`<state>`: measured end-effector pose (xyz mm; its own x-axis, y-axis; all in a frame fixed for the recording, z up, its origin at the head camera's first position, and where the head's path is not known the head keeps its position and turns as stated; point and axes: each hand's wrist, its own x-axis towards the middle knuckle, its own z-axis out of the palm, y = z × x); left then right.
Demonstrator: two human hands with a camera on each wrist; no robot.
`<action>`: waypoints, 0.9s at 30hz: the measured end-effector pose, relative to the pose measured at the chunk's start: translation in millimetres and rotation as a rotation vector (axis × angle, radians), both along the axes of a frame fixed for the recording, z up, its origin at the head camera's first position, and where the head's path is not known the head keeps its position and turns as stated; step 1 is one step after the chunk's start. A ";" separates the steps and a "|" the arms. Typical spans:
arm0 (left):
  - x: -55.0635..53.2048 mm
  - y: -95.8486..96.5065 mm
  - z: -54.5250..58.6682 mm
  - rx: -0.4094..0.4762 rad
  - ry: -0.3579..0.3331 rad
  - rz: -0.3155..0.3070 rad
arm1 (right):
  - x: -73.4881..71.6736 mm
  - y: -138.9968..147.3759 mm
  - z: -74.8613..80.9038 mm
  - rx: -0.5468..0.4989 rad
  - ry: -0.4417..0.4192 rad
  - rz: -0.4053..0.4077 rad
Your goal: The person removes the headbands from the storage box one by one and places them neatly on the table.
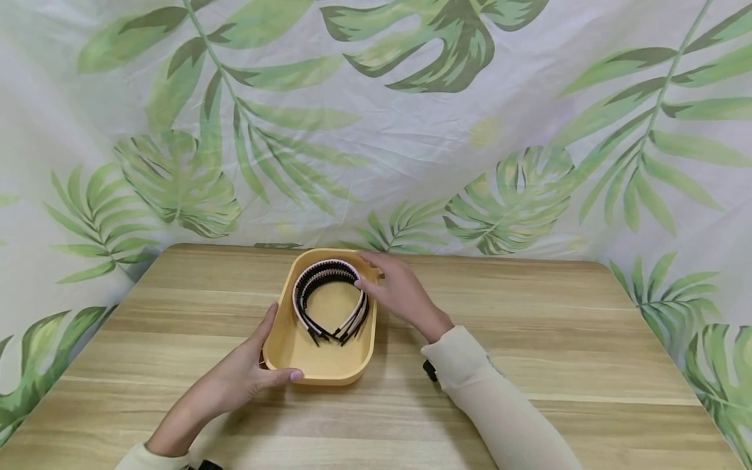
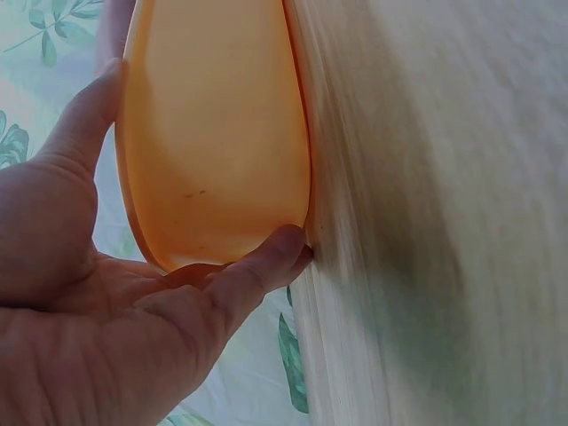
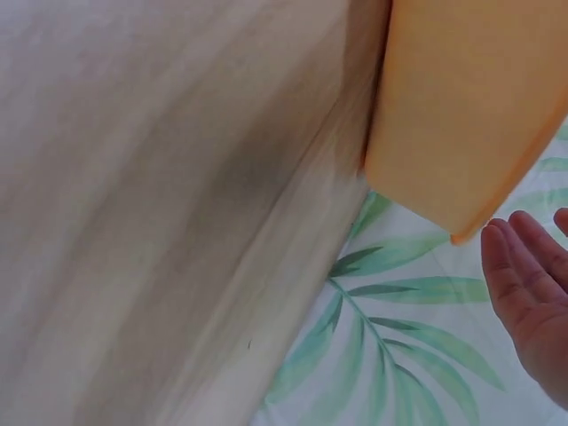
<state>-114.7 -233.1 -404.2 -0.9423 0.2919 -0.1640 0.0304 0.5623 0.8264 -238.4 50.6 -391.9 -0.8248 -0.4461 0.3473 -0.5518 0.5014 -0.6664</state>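
Note:
A yellow-orange plastic bin (image 1: pixel 320 372) with rounded corners is on the wooden table, near its back edge. Inside lie several headbands (image 1: pixel 302 284), black and pale pink, nested into one ring with their ends toward me. My left hand (image 1: pixel 241 375) grips the bin's near left corner, thumb on the front rim and fingers along the side. In the left wrist view, the left hand (image 2: pixel 151 311) wraps round the bin's end. At the far right corner, my right hand (image 1: pixel 399 287) holds the rim, its thumb inside close to the headbands. The right wrist view shows the right hand's fingers (image 3: pixel 524 266) beside the bin's outer edge.
The wood-grain table (image 1: pixel 529 365) stretches out on both sides of the bin. Behind it hangs a white cloth (image 1: pixel 411 150) printed with green leaves, close to the table's back edge.

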 end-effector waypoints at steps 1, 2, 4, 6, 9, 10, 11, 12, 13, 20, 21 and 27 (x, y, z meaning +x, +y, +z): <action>0.1 -0.2 -0.1 0.001 -0.001 0.000 | -1.2 -1.3 -0.2 -0.011 -0.013 0.001; 0.3 -0.3 -0.2 0.001 -0.003 0.000 | -2.5 -2.5 -0.5 -0.019 -0.026 0.002; 0.7 -0.6 -0.4 0.003 -0.006 0.002 | -5.4 -4.9 -1.3 -0.036 -0.053 0.006; 1.1 -0.8 -0.6 0.001 -0.010 0.003 | -8.1 -7.1 -1.7 -0.052 -0.081 0.012; 1.5 -0.9 -0.7 0.000 -0.017 0.005 | -12.2 -9.8 -2.6 -0.065 -0.118 0.025; 1.5 -0.9 -0.8 -0.001 -0.018 0.006 | -13.5 -10.6 -2.9 -0.069 -0.129 0.030; 1.4 -0.8 -0.9 0.001 -0.021 0.006 | -14.8 -11.4 -3.1 -0.073 -0.143 0.034; 1.2 -0.6 -1.0 0.003 -0.023 0.006 | -15.9 -12.1 -3.1 -0.074 -0.157 0.036; 1.0 -0.5 -1.2 0.007 -0.025 0.006 | -17.3 -12.9 -3.2 -0.079 -0.171 0.040; -0.4 0.5 -1.8 0.015 -0.021 0.000 | -27.1 -18.0 -5.1 -0.063 -0.176 0.034; -0.5 0.5 -1.5 0.015 -0.022 0.000 | -28.6 -18.8 -5.2 -0.061 -0.173 0.036; -0.3 0.5 0.2 0.030 -0.038 0.002 | -34.6 -24.7 -4.6 -0.056 -0.196 0.034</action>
